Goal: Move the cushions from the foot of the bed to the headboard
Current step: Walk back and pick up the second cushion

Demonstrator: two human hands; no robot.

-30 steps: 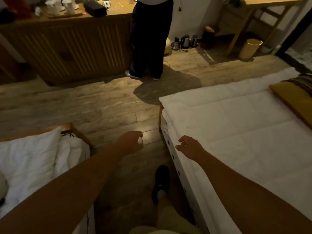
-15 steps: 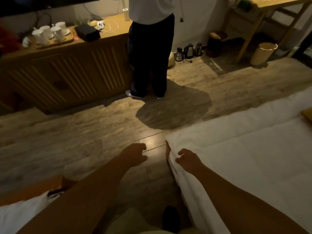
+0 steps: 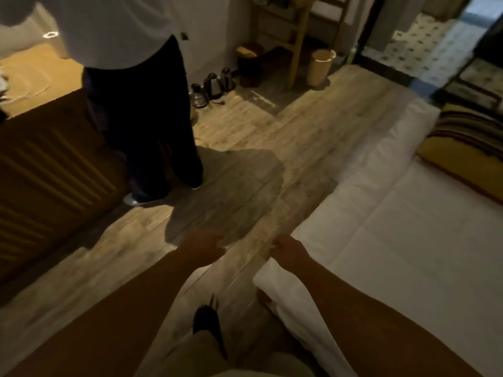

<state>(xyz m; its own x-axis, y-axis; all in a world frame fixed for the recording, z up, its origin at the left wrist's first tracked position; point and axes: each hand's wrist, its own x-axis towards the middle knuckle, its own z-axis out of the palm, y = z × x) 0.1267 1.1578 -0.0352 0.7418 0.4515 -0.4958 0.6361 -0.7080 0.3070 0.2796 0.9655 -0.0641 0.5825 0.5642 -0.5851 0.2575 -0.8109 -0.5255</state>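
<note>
Cushions [image 3: 460,159] back in view on the bed [image 3: 381,240]; left hand [image 3: 202,247] and right hand [image 3: 288,251] loosely curled, empty; bin [image 3: 319,68] contents unclear.

Mustard-yellow, stripe-banded cushion [image 3: 460,156]; white bed [image 3: 394,240]

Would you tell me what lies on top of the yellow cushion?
A striped cushion rests on the yellow cushion, hiding part of it; both run out of frame.
</note>
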